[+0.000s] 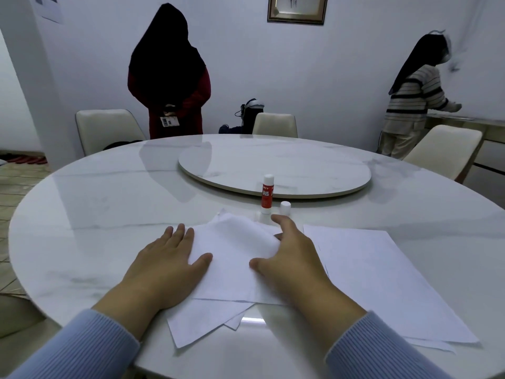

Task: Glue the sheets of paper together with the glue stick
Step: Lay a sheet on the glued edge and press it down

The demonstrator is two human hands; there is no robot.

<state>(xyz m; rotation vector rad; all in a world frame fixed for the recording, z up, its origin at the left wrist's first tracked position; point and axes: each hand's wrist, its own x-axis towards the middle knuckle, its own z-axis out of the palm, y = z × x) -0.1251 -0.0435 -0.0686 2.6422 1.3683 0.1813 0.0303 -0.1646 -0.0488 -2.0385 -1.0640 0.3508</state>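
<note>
A: What's laid out?

B: A round marble table (109,203). One stack of paper sheets (232,253) lies centred, pressed by the left hand (166,266), flat and open; the right hand (292,258) loosely bunches the top sheet.

A: How many things?

B: Two paper piles, the spare pile (382,274) at right. One upright glue stick (266,194), its cap (285,207) beside. Paper's light and creases easily; hold by the edges.
</note>
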